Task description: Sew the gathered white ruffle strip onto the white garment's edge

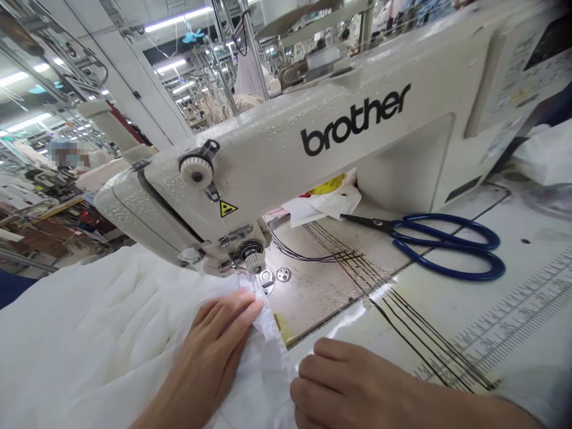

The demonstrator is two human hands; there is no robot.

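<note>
White fabric spreads over the left side of the sewing machine, and its edge runs up beneath the needle area. My left hand lies on this fabric with fingers stretched forward, the tips just in front of the presser foot. Lower down, my right hand is closed at the fabric's right edge, its fingers curled round the cloth. The thumb of that hand and the exact pinch are hidden. The needle itself is too small and bright to make out.
Scissors with blue handles lie on the machine bed, right of the needle. Dark threads run across the bed toward a printed ruler scale. White scraps sit under the arm. A person is at the far left.
</note>
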